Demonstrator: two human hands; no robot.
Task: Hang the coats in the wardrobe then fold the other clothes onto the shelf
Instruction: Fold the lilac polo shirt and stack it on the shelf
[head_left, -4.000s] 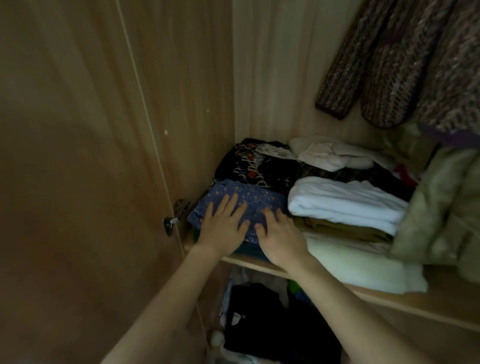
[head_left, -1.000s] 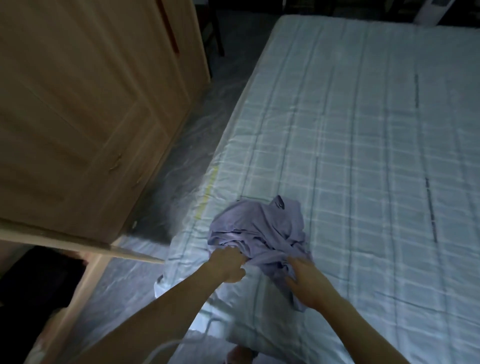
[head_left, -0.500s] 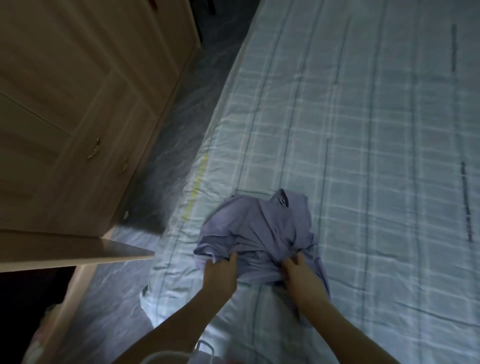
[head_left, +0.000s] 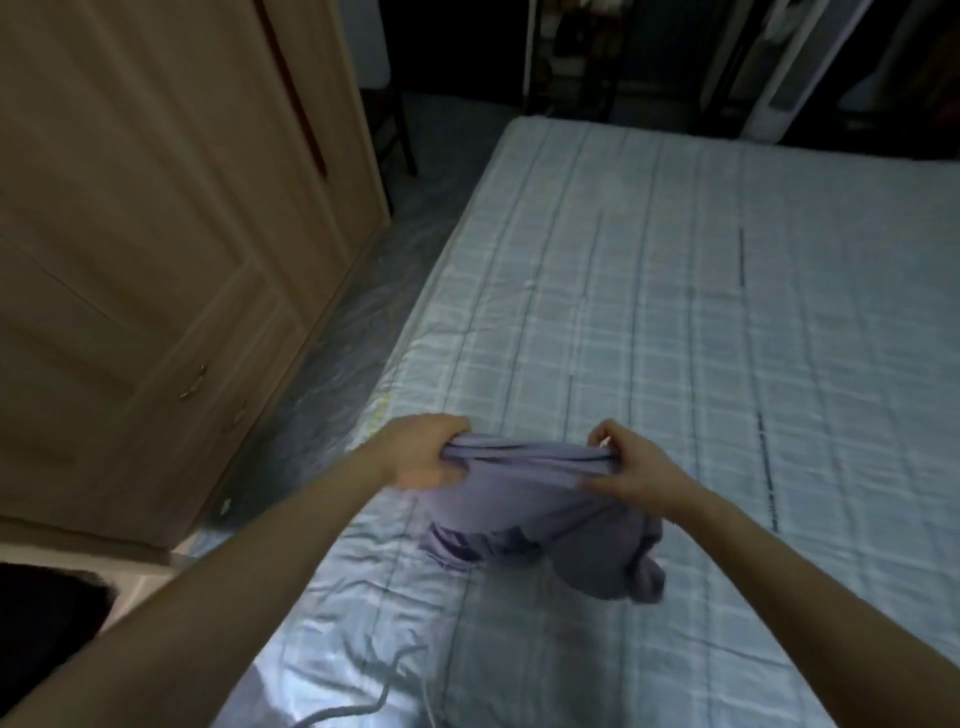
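Observation:
A pale purple garment (head_left: 545, 514) hangs in the air above the bed (head_left: 675, 322). My left hand (head_left: 423, 452) grips one end of its top edge. My right hand (head_left: 631, 465) pinches the other end, so the edge is stretched between them. The rest of the cloth droops down, and its lower folds brush the checked bedcover. The wooden wardrobe (head_left: 156, 249) stands to the left, its doors closed on this side.
A strip of grey floor (head_left: 343, 332) runs between the wardrobe and the bed. A white cord (head_left: 363, 701) lies on the near end of the bed. Dark furniture and a white tower fan (head_left: 779, 78) stand beyond the far end of the bed.
Four seconds ago both hands pressed folded clothes on the wardrobe shelf. Since then they took hold of the crumpled purple garment on the bed and have lifted and spread it.

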